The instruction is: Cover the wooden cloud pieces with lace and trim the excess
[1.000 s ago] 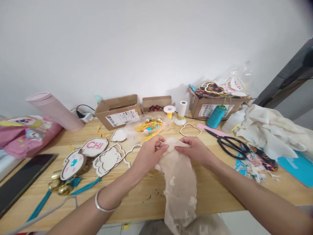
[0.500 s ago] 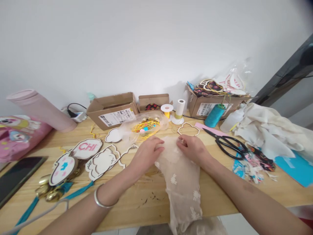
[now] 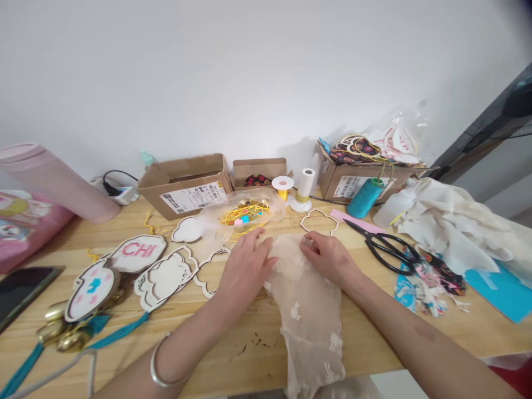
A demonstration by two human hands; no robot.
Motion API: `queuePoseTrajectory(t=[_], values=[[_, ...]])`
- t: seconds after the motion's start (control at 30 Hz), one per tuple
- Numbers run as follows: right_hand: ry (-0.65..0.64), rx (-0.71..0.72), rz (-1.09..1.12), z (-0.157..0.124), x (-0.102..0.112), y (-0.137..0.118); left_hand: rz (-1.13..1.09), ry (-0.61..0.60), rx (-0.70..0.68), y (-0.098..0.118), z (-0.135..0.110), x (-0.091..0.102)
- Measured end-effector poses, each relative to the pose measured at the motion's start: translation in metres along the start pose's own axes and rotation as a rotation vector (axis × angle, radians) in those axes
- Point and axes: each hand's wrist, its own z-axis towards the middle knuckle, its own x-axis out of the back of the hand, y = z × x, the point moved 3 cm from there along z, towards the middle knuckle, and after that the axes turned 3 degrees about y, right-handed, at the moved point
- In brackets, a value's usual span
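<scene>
While the left hand (image 3: 244, 271) is resting open against the lace (image 3: 301, 310) and the right hand's fingers (image 3: 312, 243) are pressing on it, no clear pinch showing, the lace is trailing over the surface (image 3: 366, 338), with wooden frames (image 3: 319, 221) lying bare beyond.

The lower end of the beige floral lace strip (image 3: 305, 327) runs off the picture's bottom edge, and the left hand (image 3: 245, 271) and right hand (image 3: 328, 260) hide parts of its upper end. Far left of the strip, the frame cuts off a pink printed pouch (image 3: 25, 227) and a black phone (image 3: 20, 293). Behind the strip, small pieces inside a clear plastic bag (image 3: 245, 213) are too tangled to identify. Right of it, printed paper or fabric scraps (image 3: 424, 291) are too small to make out.
</scene>
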Motion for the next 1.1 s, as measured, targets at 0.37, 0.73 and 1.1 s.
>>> queuePoseTrajectory(t=[0.37,0.73,1.1], values=[[0.025,-0.002,-0.009,0.003,-0.004,0.004,0.099,-0.172,-0.200,0.027,-0.012,-0.020],[0.010,-0.018,-0.021,0.004,-0.003,0.005,0.097,-0.171,-0.271,0.029,-0.015,-0.026],[-0.015,-0.032,-0.022,0.005,-0.002,0.005,0.030,-0.289,-0.319,0.032,-0.014,-0.025]])
